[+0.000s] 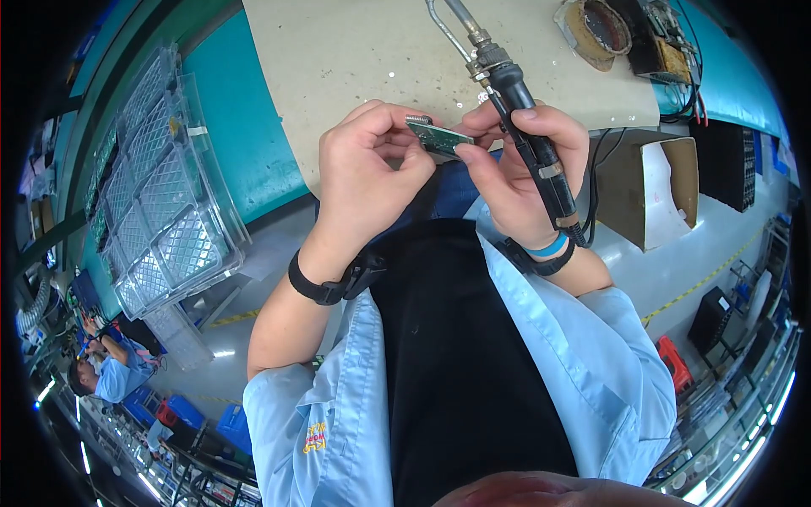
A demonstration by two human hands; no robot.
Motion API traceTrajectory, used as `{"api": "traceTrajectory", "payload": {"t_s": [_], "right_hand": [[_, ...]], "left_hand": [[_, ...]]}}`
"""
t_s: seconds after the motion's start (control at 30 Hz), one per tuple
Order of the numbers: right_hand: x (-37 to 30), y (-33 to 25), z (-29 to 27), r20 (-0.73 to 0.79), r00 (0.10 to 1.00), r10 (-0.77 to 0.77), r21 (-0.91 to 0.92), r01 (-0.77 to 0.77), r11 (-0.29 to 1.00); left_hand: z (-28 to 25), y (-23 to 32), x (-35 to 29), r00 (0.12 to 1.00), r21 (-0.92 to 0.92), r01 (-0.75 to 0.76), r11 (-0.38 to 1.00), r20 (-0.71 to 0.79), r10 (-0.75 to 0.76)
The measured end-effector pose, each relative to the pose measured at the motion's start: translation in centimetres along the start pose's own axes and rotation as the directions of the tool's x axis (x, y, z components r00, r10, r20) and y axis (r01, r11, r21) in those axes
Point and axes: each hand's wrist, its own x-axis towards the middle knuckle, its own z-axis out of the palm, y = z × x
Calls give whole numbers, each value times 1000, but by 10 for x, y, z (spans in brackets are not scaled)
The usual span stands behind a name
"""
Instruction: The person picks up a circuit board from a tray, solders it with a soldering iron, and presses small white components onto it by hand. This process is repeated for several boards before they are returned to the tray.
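A small green circuit board (437, 139) is tilted between my two hands, over the near edge of the bench. My left hand (369, 165) pinches its left end, where a ribbed metallic part (418, 120) shows at the top edge. With thumb and fingertips, my right hand (525, 173) touches the board's right end. That same hand also grips a black soldering iron (534, 144) with a metal tube alongside its shaft. The iron points up and away, its tip cut off by the top of the view. Some of my right fingers are hidden behind it.
A beige sheet (338, 51) covers part of the teal bench (241, 127). Clear plastic trays (165, 186) are stacked at left. A round stained pot (598, 32) stands far right, beside electronic parts (667, 63). An open cardboard box (621, 190) stands near my right arm. Another person (118, 372) works at lower left.
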Motion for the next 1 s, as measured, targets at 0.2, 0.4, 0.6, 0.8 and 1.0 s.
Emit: {"api": "traceTrajectory", "payload": {"t_s": [0.2, 0.4, 0.6, 0.8, 1.0], "right_hand": [[1, 5, 0, -120, 993, -4, 59, 11, 998], [4, 6, -7, -97, 995, -23, 7, 23, 1000], [5, 8, -8, -111, 994, -22, 15, 24, 1000], [6, 7, -12, -141, 990, -15, 11, 17, 1000], [5, 12, -26, -216, 976, -18, -13, 16, 1000]], "left_hand": [[-4, -9, -2, 999, -58, 19, 998, 34, -17], [-6, 7, -1, 997, -47, 69, 997, 29, -68], [-7, 13, 3, 996, 223, -72, 972, 66, 59], [-6, 10, 6, 997, 276, -75, 958, 17, 74], [-27, 17, 22, 984, 682, -150, 716, 30, 178]]}}
